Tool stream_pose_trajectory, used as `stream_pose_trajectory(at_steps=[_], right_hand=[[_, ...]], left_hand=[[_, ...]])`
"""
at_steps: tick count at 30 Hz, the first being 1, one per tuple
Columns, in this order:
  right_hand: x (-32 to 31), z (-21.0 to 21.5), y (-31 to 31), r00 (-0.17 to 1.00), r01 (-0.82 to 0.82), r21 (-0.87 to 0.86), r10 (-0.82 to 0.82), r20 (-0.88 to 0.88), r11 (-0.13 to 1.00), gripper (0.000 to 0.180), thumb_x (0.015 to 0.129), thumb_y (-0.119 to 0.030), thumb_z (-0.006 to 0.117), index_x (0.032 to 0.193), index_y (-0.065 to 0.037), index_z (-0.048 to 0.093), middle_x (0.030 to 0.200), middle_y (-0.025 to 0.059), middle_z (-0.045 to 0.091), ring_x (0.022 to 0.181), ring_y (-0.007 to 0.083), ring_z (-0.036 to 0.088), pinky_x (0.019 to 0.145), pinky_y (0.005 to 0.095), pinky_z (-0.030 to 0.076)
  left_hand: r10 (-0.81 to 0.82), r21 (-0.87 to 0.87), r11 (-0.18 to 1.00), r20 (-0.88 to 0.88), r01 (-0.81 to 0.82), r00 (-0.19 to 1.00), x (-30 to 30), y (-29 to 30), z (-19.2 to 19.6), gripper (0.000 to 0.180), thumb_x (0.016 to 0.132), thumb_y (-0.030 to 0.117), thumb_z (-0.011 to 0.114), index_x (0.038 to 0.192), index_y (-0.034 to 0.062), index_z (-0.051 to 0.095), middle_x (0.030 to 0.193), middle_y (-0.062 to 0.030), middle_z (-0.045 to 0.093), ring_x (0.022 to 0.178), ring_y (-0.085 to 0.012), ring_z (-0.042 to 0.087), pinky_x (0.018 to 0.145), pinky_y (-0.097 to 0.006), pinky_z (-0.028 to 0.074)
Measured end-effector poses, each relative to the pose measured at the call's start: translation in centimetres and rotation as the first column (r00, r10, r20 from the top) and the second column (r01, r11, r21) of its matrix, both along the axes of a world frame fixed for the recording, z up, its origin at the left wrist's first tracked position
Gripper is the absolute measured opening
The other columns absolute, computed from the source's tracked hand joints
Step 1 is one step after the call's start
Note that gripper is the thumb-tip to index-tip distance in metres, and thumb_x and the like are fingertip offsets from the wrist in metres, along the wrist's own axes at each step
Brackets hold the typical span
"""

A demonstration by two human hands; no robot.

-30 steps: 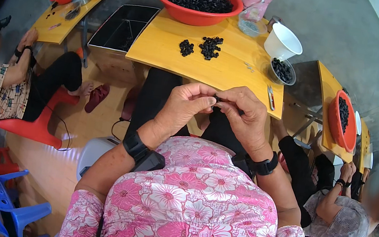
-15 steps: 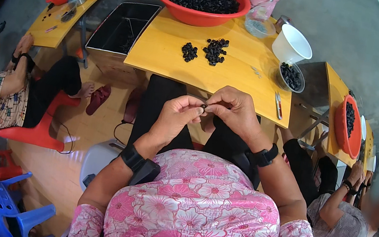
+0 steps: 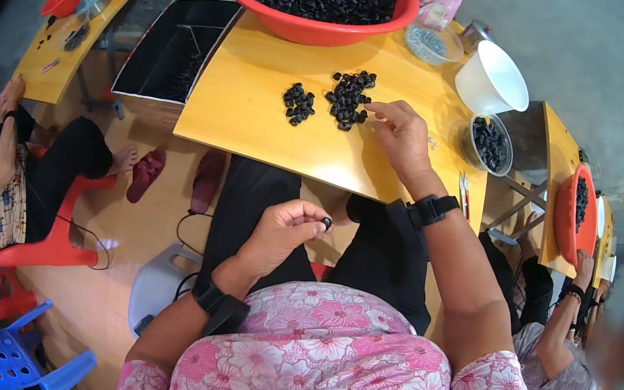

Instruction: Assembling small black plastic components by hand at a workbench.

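My left hand (image 3: pixel 280 232) is closed above my lap. Between its thumb and forefinger it pinches a small round black part (image 3: pixel 326 222). Over the yellow table (image 3: pixel 247 117), my right hand (image 3: pixel 400 134) reaches out with thumb and forefinger apart, fingertips at the right edge of a loose pile of small black parts (image 3: pixel 349 100). No part shows between those fingers. To the left of that pile lies a smaller heap of similar black parts (image 3: pixel 298 104). Their exact kind is too small to tell.
A red basin (image 3: pixel 316 30) full of black parts stands at the table's back. A white bucket (image 3: pixel 493 78), a clear bowl of black parts (image 3: pixel 489 145), a dish of small metal pieces (image 3: pixel 433 45) and thread snips (image 3: pixel 465 194) line the right side. Co-workers sit at both sides.
My right hand has left my left hand and moved forward to the pile on the table. The left hand has dropped slightly, still pinching the black part. The view has shifted a little.
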State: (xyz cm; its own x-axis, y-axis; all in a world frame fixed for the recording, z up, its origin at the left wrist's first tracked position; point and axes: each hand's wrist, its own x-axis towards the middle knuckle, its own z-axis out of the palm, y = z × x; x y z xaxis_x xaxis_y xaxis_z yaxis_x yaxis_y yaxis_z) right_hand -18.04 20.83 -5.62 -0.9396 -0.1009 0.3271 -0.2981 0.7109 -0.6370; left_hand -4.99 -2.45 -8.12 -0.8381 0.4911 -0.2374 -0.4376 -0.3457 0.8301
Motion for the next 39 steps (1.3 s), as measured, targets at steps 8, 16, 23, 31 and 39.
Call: stream_pose_trajectory(at_steps=[8,16,23,31,39], right_hand=[[-0.7,0.0,-0.3,0.998,-0.057,0.221,0.058,0.001,0.974,0.022,0.073,0.000,0.068,0.094,-0.006,0.072,0.084,0.0107,0.062,0.074,0.0269,0.062,0.069,0.0329,0.050],[0.3,-0.1,0.3,0.999,-0.016,0.228,0.005,0.049,0.973,0.012,0.078,-0.007,0.063,0.089,-0.008,0.069,0.087,0.0150,0.060,0.084,0.0356,0.060,0.076,0.0423,0.049],[3.3,0.1,0.1,1.000,0.027,0.211,-0.028,0.003,0.977,0.007,0.081,-0.004,0.058,0.084,-0.006,0.064,0.086,0.0159,0.059,0.084,0.0358,0.059,0.074,0.0435,0.048],[6.9,0.6,0.2,0.999,0.015,-0.166,-0.010,0.031,0.986,0.012,0.080,0.000,0.062,0.090,-0.002,0.067,0.090,0.0153,0.064,0.084,0.0313,0.064,0.076,0.0371,0.052],[11.6,6.6,-0.4,0.978,-0.046,-0.407,0.123,0.166,0.912,0.017,0.078,0.006,0.065,0.093,0.001,0.071,0.090,0.0077,0.063,0.081,0.0159,0.062,0.074,0.0264,0.051]], left_hand=[[-0.003,0.021,1.000,0.023,0.002,1.000,-0.2,-0.7,-0.4,0.013,0.091,0.002,0.059,0.103,-0.0001,0.063,0.094,-0.0044,0.067,0.087,-0.0087,0.062,0.080,-0.023,0.049],[0.000,0.032,0.999,0.007,0.000,1.000,-0.3,-0.2,-0.4,0.013,0.091,0.000,0.056,0.102,0.0014,0.061,0.094,-0.0010,0.065,0.082,-0.0056,0.057,0.075,-0.020,0.045],[0.002,-0.061,0.998,-0.026,-0.004,1.000,-0.1,-0.1,-0.8,0.013,0.091,0.004,0.059,0.103,-0.0005,0.062,0.094,-0.0061,0.067,0.087,-0.0098,0.062,0.079,-0.023,0.049],[0.023,-0.043,0.999,-0.092,-0.027,0.995,1.0,0.0,-0.6,0.011,0.091,0.005,0.059,0.101,0.0012,0.062,0.092,-0.0018,0.065,0.081,-0.0070,0.059,0.076,-0.022,0.047],[0.023,-0.080,0.996,-0.174,-0.038,0.984,2.0,0.3,1.0,0.012,0.092,0.006,0.060,0.103,0.0015,0.062,0.091,-0.0010,0.064,0.081,-0.0064,0.058,0.076,-0.022,0.048]])
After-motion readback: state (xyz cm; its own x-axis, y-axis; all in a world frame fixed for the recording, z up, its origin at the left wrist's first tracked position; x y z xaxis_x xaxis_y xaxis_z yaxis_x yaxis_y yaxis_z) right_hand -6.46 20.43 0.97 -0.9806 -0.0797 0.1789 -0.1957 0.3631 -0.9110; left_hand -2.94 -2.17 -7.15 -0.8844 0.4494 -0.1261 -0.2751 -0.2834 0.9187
